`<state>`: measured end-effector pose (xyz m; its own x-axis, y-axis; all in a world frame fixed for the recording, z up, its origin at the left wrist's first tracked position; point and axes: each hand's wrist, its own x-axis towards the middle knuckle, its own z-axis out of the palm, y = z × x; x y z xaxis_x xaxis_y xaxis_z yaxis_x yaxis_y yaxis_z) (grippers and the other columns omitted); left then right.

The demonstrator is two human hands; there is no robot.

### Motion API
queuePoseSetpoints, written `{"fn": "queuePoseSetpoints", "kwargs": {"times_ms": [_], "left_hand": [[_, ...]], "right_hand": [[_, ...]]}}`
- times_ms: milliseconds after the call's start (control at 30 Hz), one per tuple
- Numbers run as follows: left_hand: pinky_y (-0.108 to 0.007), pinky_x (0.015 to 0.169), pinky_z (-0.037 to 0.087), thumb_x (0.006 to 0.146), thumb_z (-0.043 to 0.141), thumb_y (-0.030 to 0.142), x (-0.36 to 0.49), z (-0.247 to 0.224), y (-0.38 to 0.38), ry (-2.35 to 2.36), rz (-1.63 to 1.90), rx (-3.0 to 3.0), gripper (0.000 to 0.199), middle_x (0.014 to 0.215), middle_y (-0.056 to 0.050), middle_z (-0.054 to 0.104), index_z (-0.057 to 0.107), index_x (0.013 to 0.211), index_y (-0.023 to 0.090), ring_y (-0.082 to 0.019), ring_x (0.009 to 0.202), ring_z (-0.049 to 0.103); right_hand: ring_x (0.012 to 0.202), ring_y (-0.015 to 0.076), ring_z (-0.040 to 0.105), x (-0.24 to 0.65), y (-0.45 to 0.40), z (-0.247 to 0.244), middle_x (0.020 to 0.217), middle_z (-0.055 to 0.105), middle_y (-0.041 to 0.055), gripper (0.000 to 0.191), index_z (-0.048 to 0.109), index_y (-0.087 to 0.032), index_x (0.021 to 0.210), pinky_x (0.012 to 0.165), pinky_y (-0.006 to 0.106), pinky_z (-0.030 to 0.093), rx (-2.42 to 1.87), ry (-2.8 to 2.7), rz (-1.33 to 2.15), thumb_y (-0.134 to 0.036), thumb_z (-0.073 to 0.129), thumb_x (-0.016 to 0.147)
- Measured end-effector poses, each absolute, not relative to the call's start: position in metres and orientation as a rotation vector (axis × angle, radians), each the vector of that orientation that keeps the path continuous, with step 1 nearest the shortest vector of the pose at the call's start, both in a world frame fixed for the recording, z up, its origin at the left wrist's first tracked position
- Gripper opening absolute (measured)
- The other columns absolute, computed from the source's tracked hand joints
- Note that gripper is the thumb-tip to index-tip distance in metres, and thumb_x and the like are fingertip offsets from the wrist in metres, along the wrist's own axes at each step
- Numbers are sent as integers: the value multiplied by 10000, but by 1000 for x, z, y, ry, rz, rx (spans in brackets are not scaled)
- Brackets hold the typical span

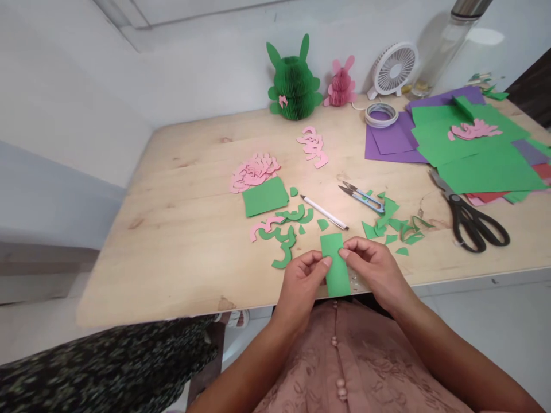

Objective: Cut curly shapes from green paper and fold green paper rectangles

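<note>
A narrow green paper strip is held upright between both hands at the table's front edge. My left hand pinches its left side between thumb and fingers. On the opposite side, my right hand grips the upper right edge the same way. Curvy green paper cutouts lie just beyond my left hand, with a pink wavy cutout among them. A white pen rests past the strip. Blue-handled thread snips and green paper scraps lie beyond my right hand.
Black scissors lie at right beside stacked green sheets and purple sheets. Behind stand a green paper rabbit, a pink one, a white fan and tape. A pink cutout pile touches a green rectangle.
</note>
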<state>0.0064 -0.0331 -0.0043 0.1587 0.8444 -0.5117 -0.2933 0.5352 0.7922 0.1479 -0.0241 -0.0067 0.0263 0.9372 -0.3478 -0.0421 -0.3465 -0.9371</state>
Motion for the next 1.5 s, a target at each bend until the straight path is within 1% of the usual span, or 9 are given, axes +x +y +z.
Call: {"fn": "queuePoseSetpoints", "kwargs": {"times_ms": [267, 633, 767, 867, 933, 1000, 1167, 1267, 1500], "left_hand": [[-215, 595, 417, 681, 744, 404, 7, -4, -33, 1137, 860, 631, 289, 597, 9, 584, 628, 631, 145, -104, 571, 491], [-211, 527, 426, 686, 722, 399, 3, -9, -39, 1114, 732, 678, 271, 593, 10, 579, 615, 668, 151, -105, 531, 520], [-226, 513, 423, 734, 681, 392, -9, -9, -41, 1137, 715, 769, 242, 544, 3, 592, 640, 745, 154, -128, 501, 555], [-248, 573, 450, 797, 620, 362, -31, -3, -33, 1219, 788, 993, 218, 666, -33, 675, 687, 862, 165, -147, 578, 586], [-257, 610, 451, 798, 630, 319, -50, 0, -18, 1410, 880, 1303, 163, 712, -39, 695, 706, 859, 188, -162, 628, 604], [-298, 720, 473, 819, 602, 273, -69, 0, 3, 1587, 964, 1652, 141, 840, -63, 721, 708, 883, 206, -192, 743, 634], [-425, 922, 452, 851, 536, 194, -99, -10, 60, 1725, 749, 2349, 172, 1099, -122, 677, 681, 943, 203, -279, 1083, 586], [-425, 922, 459, 830, 589, 194, -105, -17, 80, 1683, 511, 2522, 154, 1145, -128, 655, 659, 967, 195, -278, 1086, 587], [-350, 783, 493, 804, 574, 107, -109, -19, 90, 1633, 353, 2566, 177, 1008, -79, 693, 637, 938, 204, -234, 937, 623]], "right_hand": [[619, 138, 509, 150, -22, -6, 660, 570, -9, 235, 627, -176, 696, 594, 254, 426, -1469, -1040, 1424, -401, 679, 740], [587, 130, 486, 147, -20, -10, 622, 564, -15, 241, 641, -178, 660, 562, 240, 413, -1468, -941, 1362, -400, 721, 711], [547, 127, 474, 150, -18, -17, 618, 563, -18, 271, 642, -185, 687, 522, 242, 393, -1466, -830, 1349, -437, 741, 697], [554, 140, 479, 154, -17, -26, 605, 540, -17, 278, 646, -193, 705, 537, 256, 398, -1471, -817, 1297, -457, 731, 712], [571, 145, 480, 157, -17, -31, 604, 530, -13, 278, 648, -192, 704, 554, 260, 409, -1447, -805, 1286, -455, 738, 708], [584, 146, 481, 157, -18, -33, 614, 531, -9, 273, 652, -190, 709, 559, 257, 414, -1428, -794, 1321, -447, 745, 705], [582, 152, 480, 152, -22, -32, 632, 546, 2, 288, 661, -185, 717, 552, 263, 418, -1448, -798, 1369, -458, 748, 690], [586, 152, 484, 150, -23, -30, 641, 563, 4, 293, 668, -184, 721, 564, 264, 420, -1458, -793, 1382, -462, 753, 681], [572, 131, 461, 149, -23, -30, 609, 531, -18, 284, 669, -186, 699, 540, 233, 382, -1467, -766, 1411, -455, 757, 680]]}}
